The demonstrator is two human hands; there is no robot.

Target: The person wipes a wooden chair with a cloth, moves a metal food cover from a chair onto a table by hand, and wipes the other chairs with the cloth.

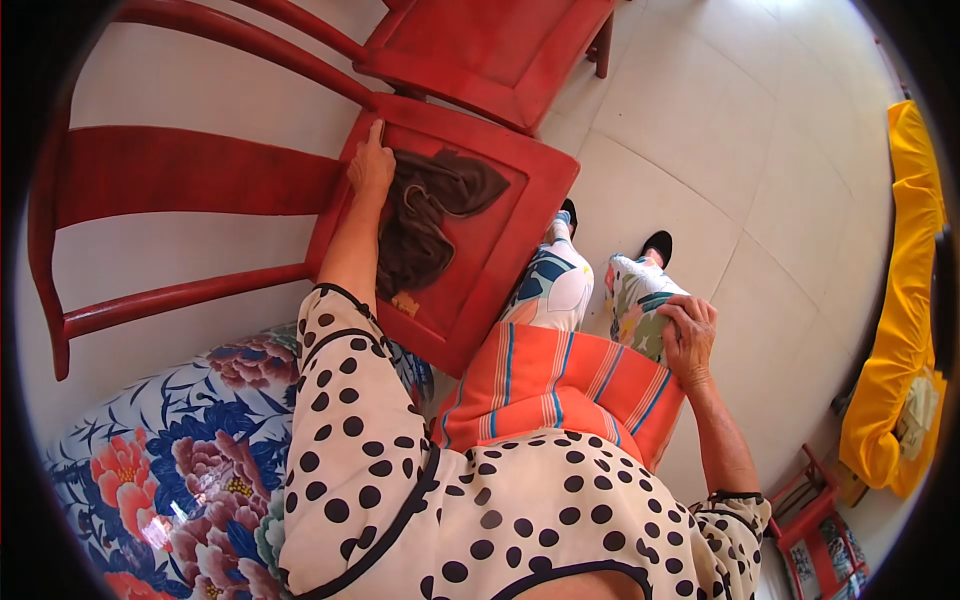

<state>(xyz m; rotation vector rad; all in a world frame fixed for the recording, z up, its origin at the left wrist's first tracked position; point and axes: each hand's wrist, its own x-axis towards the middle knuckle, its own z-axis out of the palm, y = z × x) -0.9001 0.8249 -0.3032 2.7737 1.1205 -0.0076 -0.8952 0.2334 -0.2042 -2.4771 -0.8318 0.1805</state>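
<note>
My left hand (371, 165) is at the back edge of a red wooden chair seat (490, 240), its index finger stretched out along the wood and the other fingers partly bent. Nothing shows in it. Right beside it, a crumpled dark brown cloth (425, 215) lies on the seat. A small tan patch (405, 303) shows near the cloth's lower end. My right hand (688, 335) rests on the knee of the patterned trousers (635, 300), fingers apart and loosely bent, with nothing visible in it. An orange striped cloth (560, 385) covers my lap.
Another red wooden seat (480, 50) adjoins the chair at the top. Blue floral fabric (180, 470) lies at the lower left. Yellow fabric (890, 330) runs down the right side, above a small red chair (820, 545). Pale floor tiles (760, 200) extend beyond my feet.
</note>
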